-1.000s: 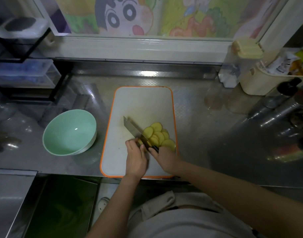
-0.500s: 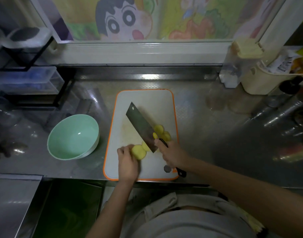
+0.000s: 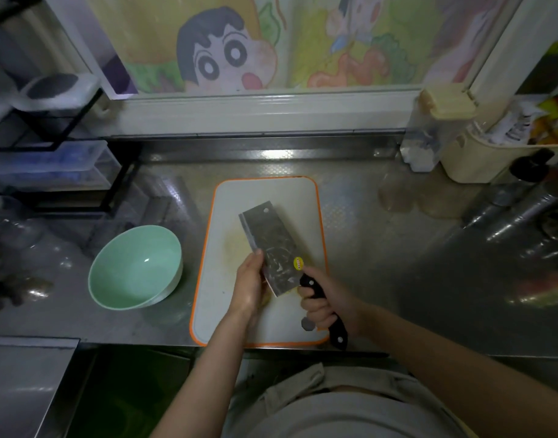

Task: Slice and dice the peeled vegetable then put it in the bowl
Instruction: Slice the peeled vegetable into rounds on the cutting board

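**Cleaver** (image 3: 272, 248): the broad blade lies nearly flat, face up, over the middle of the cutting board (image 3: 271, 194). Its tip points to the far-left corner and there is a yellow sticker (image 3: 298, 263) near the heel.

**Right hand** (image 3: 328, 303): your fingers are wrapped firmly round the black handle (image 3: 339, 336), above the board's near-right corner.

**Left hand** (image 3: 249, 286): it is set against the blade's left edge with the thumb up at the steel. The fingers go out of sight beneath the blade, so you cannot tell whether they hold anything.

**Peeled vegetable**: no piece shows anywhere on the board. If any is there, it is hidden under the blade or your left hand. A pale yellow smear (image 3: 236, 241) marks the board left of the blade.

**Bowl** (image 3: 129, 263): pale green, standing on the steel bench (image 3: 382, 263) just beside the board's left edge, with nothing showing in it.

**Progress, as judged:**
- Whether slicing is done cannot be read from this view, and no dice are visible.
- The transfer has not happened.
- The flat blade with your left hand at its edge suggests you are gathering or lifting pieces.
- What remains is any dicing still needed, then carrying the pieces left across the board's edge into the bowl.
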A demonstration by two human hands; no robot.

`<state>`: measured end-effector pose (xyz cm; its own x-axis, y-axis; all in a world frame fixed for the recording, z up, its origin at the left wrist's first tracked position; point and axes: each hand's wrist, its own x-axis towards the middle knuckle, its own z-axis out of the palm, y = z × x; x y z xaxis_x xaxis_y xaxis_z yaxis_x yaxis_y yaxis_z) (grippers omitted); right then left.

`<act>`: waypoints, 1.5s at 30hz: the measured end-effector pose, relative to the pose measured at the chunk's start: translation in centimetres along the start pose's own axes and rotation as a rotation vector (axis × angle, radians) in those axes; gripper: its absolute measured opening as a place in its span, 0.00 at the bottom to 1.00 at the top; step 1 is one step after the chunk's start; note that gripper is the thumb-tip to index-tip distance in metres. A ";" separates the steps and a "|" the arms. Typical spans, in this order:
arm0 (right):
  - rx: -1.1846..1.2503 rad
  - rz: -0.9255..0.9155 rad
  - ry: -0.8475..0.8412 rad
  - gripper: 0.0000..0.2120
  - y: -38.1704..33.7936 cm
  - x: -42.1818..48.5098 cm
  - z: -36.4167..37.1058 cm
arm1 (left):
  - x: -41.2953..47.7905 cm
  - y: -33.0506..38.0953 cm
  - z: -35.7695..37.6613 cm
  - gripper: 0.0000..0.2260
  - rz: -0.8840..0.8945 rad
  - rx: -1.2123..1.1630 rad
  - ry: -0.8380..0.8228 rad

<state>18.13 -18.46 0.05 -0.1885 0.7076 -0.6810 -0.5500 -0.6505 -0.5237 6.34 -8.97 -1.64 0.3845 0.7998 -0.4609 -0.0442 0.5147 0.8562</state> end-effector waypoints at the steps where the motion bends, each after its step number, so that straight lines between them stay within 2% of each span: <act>1: 0.032 -0.003 -0.012 0.20 0.1 0.1 0.0 | -0.1 0.0 0.2 0.15 -0.030 -0.040 -0.032; 5: 0.131 -0.014 0.021 0.22 0.1 0.2 -0.3 | -0.5 0.5 0.4 0.13 -0.065 -0.074 -0.094; 8: 0.090 -0.048 0.127 0.23 -0.3 0.2 -0.8 | -0.5 0.7 0.4 0.12 -0.006 -0.061 -0.021; 9: 0.070 -0.064 0.169 0.24 -0.4 0.2 -0.9 | 0.0 0.3 -0.1 0.10 0.057 0.025 0.028; 12: 0.029 -0.095 0.287 0.25 -0.4 0.2 -1.6 | 1.1 -1.4 -1.7 0.05 0.349 0.659 0.101; 13: 0.018 -0.110 0.319 0.25 -0.3 0.2 -1.8 | 1.4 -1.9 -1.9 0.04 0.440 0.887 0.065; 14: 0.003 -0.126 0.347 0.25 -0.2 0.2 -2.0 | 1.5 -2.3 -1.8 0.08 0.514 1.098 0.015; 17: -0.043 -0.173 0.415 0.24 0.2 0.3 -2.5 | 1.8 -3.3 -1.1 0.25 0.522 1.514 -0.104; 20: -0.072 -0.219 0.445 0.24 0.6 0.4 -3.0 | 2.3 -3.7 -0.5 0.30 0.447 1.650 -0.149; 23: -0.101 -0.228 0.465 0.24 0.7 0.4 -3.1 | 2.5 -3.8 -0.4 0.28 0.449 1.655 -0.146; 30: -0.143 -0.252 0.479 0.22 0.7 0.4 -2.9 | 2.3 -3.6 -1.0 0.18 0.453 1.429 -0.150; 35: -0.173 -0.261 0.488 0.20 0.7 0.5 -2.5 | 2.0 -3.2 -1.7 0.20 0.463 1.252 -0.118; 45: -0.223 -0.258 0.499 0.20 0.7 0.9 -1.7 | 2.2 -3.0 -3.0 0.13 0.520 1.075 0.006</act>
<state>18.95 -18.76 -1.86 0.3620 0.6707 -0.6474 -0.3331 -0.5555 -0.7619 4.56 -7.83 -5.94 0.5446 0.8387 0.0005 0.6021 -0.3915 0.6959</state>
